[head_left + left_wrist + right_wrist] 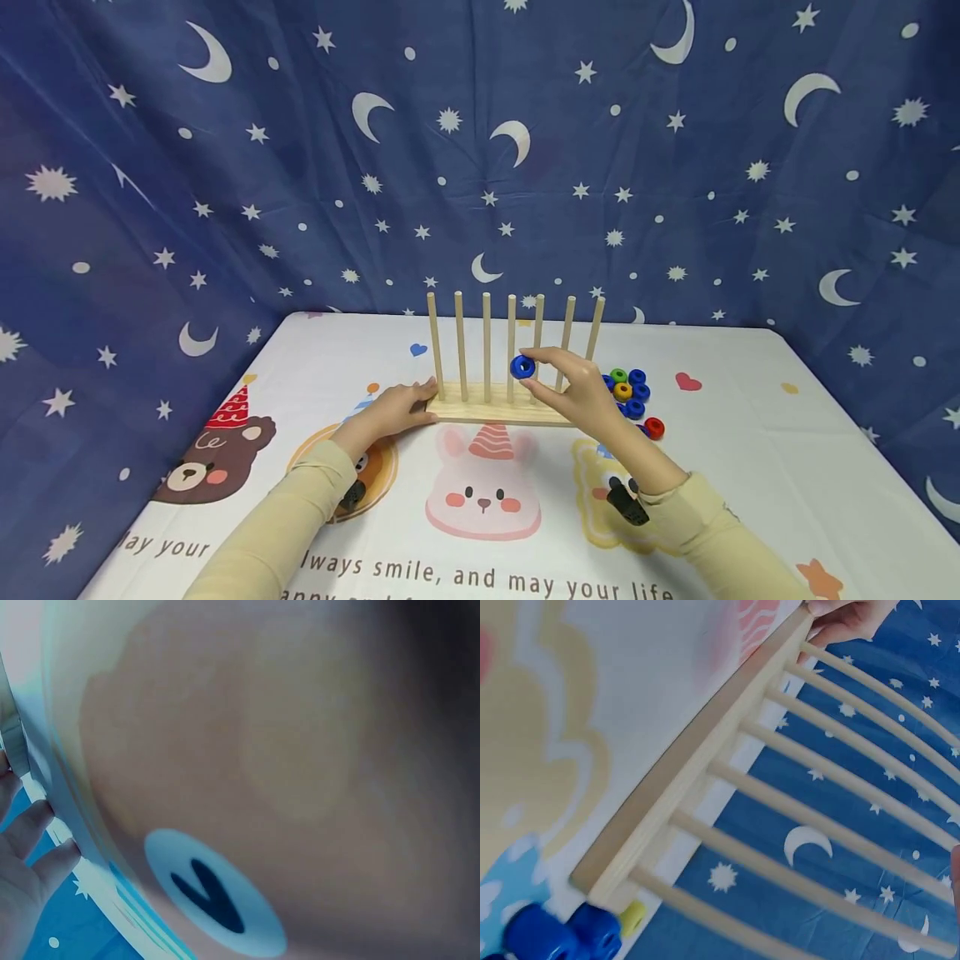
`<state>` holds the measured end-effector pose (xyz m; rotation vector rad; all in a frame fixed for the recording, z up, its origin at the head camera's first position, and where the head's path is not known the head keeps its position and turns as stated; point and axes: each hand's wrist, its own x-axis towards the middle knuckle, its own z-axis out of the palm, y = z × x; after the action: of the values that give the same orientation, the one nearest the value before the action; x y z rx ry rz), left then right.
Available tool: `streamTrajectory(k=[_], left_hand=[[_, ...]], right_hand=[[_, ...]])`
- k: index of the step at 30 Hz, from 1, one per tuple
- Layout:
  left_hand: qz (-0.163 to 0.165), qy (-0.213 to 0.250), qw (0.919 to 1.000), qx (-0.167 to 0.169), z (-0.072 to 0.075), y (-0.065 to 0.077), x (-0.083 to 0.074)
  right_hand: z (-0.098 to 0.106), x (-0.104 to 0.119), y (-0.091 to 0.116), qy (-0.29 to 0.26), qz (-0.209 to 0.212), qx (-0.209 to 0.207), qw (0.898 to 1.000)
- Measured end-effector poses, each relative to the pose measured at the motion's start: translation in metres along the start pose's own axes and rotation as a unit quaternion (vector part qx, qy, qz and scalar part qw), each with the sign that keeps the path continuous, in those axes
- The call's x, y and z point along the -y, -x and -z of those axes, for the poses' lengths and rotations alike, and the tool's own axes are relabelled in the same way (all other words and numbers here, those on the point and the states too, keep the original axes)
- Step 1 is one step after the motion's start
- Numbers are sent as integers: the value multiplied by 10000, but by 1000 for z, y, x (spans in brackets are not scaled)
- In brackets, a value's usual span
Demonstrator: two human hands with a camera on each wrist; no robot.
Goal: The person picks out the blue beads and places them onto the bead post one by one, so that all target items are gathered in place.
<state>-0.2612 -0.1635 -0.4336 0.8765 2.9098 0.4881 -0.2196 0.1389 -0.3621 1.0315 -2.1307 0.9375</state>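
A wooden rack (480,407) with a row of several upright pegs stands on the table. My left hand (396,408) grips the left end of its base, the thumb in front and fingers behind; the right wrist view shows this left hand (853,621) at the far end of the base. Between thumb and fingertips, my right hand (581,393) pinches a blue ring (514,369), its hole facing the head camera. The ring is held in front of the middle pegs, below their tops. In the left wrist view, part of the left hand (21,881) shows at the edge.
Loose blue rings (635,409), a green ring (618,375), a yellow ring (622,392) and a red ring (655,428) lie by the rack's right end, partly behind the right hand. A printed white cloth (735,467) covers the table; a starry blue curtain (465,208) hangs behind.
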Motion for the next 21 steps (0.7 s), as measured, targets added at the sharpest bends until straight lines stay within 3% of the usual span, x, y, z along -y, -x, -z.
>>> streamTrajectory(k=[10, 16, 21], left_hand=[[117, 22, 9999, 79, 0, -2, 0], [278, 90, 9995, 144, 0, -2, -1], [214, 36, 9997, 88, -1, -1, 0]], right_hand=[[-18, 3, -22, -217, 592, -851, 9944], [-24, 6, -29, -274, 516, -947, 9938], [-28, 8, -37, -303, 490, -978, 9935]])
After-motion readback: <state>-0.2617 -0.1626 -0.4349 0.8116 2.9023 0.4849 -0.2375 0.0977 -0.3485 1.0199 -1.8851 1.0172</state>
